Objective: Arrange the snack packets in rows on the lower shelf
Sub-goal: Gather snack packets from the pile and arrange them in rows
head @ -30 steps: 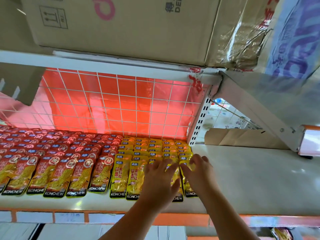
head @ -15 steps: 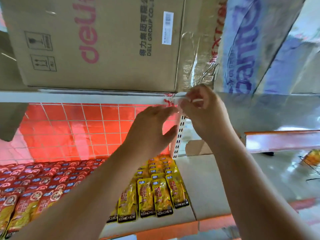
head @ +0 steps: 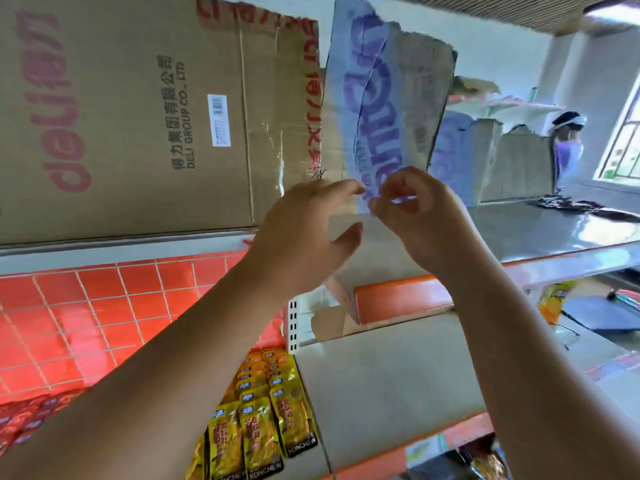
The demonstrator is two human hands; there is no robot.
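the pale lower shelf runs below the left hand. on it, yellow packets lie in rows beneath that hand, red packets further left. the upper shelf bears a brown box left of it and a blue-printed carton behind the right hand.

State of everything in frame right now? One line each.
left hand: open, fingers reaching toward blue-printed flap.
right hand: pinching blue-printed flap's bottom edge.
blue-printed flap: upright, top edge torn.
brown box: taped, standing on upper shelf.
yellow packets: flat in rows on lower shelf.
red packets: flat in rows, left of yellow packets.
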